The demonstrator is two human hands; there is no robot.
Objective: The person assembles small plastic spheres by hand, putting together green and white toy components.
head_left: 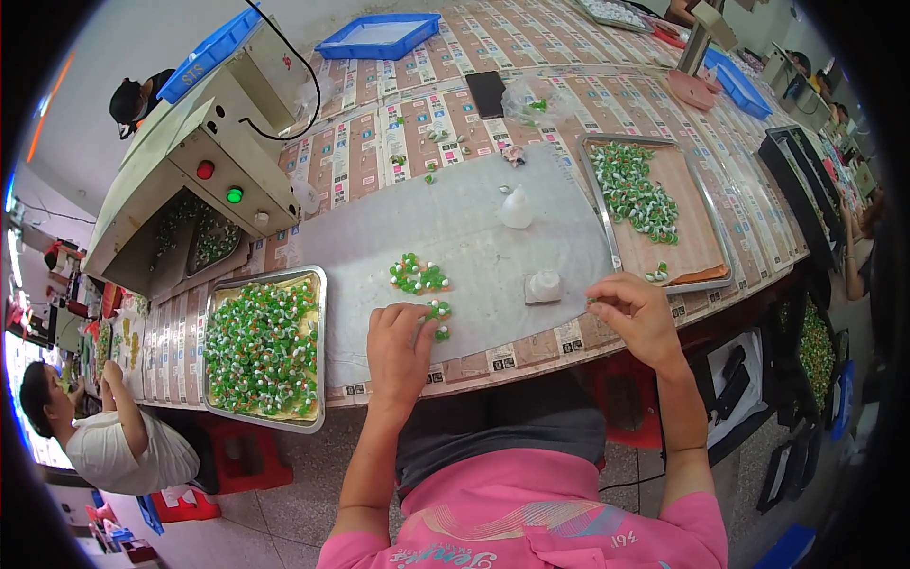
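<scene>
My left hand (398, 349) is over the pale sheet (379, 237), its fingers curled and touching a small cluster of green, white and orange pieces (438, 311). Whether a piece is between the fingertips is hidden. A second small cluster of such pieces (418, 274) lies just beyond. My right hand (637, 315) hovers at the sheet's right edge with thumb and forefinger pinched; anything held there is too small to name. Left of it stands a small white pot (545, 285) on a flat base. A white squeeze bottle (517, 209) with a narrow tip stands farther back.
A metal tray (321, 379) heaped with green pieces is at the left, and a part-filled tray (723, 256) at the right. A beige machine (204, 152) with lit buttons stands at the far left. Beyond lie a dark flat object (487, 94) and a blue tray (377, 36). Another person (133, 441) sits left.
</scene>
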